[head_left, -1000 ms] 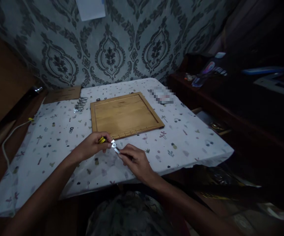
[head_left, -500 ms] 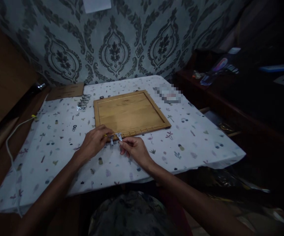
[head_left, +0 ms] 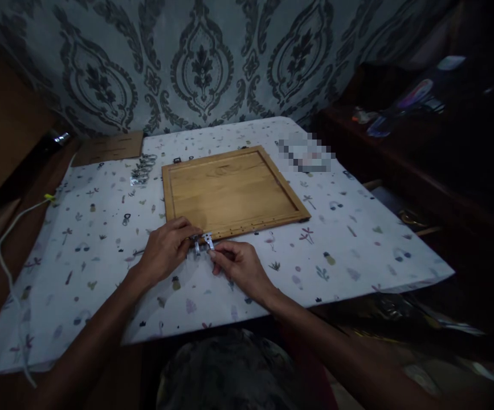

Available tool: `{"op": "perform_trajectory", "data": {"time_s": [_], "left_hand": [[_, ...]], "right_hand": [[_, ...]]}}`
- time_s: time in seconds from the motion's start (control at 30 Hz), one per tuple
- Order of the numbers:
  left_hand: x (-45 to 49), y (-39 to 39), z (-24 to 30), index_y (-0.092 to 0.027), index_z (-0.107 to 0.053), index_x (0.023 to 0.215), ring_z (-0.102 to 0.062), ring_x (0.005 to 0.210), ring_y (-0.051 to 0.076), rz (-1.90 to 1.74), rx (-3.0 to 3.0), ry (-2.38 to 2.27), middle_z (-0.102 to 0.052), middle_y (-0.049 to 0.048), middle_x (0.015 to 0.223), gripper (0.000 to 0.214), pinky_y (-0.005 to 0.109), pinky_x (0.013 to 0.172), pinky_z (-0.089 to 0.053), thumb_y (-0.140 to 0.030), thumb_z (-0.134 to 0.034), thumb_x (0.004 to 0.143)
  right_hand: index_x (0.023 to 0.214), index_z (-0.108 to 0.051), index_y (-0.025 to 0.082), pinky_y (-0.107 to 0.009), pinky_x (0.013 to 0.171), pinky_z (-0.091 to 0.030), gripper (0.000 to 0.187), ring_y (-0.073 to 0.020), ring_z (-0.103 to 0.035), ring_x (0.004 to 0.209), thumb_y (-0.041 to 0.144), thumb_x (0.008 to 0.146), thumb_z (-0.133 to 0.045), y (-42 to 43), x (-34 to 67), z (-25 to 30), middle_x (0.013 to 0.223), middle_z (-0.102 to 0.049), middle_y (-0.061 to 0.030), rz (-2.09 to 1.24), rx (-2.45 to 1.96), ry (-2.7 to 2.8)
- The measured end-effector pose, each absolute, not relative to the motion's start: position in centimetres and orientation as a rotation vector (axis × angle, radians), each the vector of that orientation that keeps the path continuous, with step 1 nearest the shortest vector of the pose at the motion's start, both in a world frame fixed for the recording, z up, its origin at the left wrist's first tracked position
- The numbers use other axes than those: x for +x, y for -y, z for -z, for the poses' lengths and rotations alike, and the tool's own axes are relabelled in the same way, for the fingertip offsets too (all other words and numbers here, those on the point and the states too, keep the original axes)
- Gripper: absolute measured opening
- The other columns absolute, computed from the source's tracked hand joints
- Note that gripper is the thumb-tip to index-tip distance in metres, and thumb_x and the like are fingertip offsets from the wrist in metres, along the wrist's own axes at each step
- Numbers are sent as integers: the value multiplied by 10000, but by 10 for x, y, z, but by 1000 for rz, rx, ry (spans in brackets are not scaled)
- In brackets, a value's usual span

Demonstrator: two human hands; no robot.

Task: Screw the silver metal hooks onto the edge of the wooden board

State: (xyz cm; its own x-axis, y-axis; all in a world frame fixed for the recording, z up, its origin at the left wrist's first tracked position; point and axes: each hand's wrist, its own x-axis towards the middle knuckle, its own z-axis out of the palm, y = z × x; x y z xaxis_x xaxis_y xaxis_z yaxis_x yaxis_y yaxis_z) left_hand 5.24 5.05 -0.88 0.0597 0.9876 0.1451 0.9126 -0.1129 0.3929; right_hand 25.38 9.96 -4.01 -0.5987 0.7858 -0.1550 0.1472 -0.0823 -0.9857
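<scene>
A wooden framed panel (head_left: 229,193) lies on the table, with a row of small dark holes along its near edge. My right hand (head_left: 240,267) pinches a small shiny metal bracket (head_left: 208,241) against that edge, near the left corner. Just left of it another small metal piece (head_left: 197,247) sticks out from the edge. My left hand (head_left: 167,245) is closed over the near left corner, its fingertips beside the metal pieces. What those fingers hold, if anything, is hidden.
Several metal pieces (head_left: 144,169) lie in a row left of the panel, by a flat cardboard sheet (head_left: 110,148). A printed white cloth (head_left: 336,259) covers the table. A white cable (head_left: 5,267) runs down the left side. A blurred-out item (head_left: 309,155) lies back right.
The view has shifted slightly closer. A yellow bit that showed at my left fingertips is now out of sight. The bracket in my right hand is tilted a little differently, still at the edge.
</scene>
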Motion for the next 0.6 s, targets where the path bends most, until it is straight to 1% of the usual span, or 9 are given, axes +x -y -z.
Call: {"op": "perform_trajectory", "data": {"time_s": [0.17,0.33,0.6], "left_hand": [[53,-51,9,-268,-796,1137,-688,980,192,-523,2164,-1959,-742,42,1049,414,290,816,-567,-36,-536,915],[52,-51,10,-271,-794,1157,-691,981,191,-534,2200,-1935,-749,40,1060,413,301,826,-569,-50,-527,933],[52,-51,15,-242,-790,1127,-691,951,201,-587,2292,-1927,-750,43,988,397,313,814,-575,-26,-536,912]], "right_hand": [[772,-724,180,-230,532,-425,176,-112,-560,505,309,870,-654,-98,253,39,554,-665,14,-1661,-995,1761],[808,-752,170,-232,551,-453,165,-112,-578,515,290,876,-662,-97,253,40,561,-673,10,-1652,-1015,1748],[814,-751,168,-235,532,-428,158,-107,-559,498,280,881,-662,-97,254,42,555,-665,13,-1632,-1026,1740]]}}
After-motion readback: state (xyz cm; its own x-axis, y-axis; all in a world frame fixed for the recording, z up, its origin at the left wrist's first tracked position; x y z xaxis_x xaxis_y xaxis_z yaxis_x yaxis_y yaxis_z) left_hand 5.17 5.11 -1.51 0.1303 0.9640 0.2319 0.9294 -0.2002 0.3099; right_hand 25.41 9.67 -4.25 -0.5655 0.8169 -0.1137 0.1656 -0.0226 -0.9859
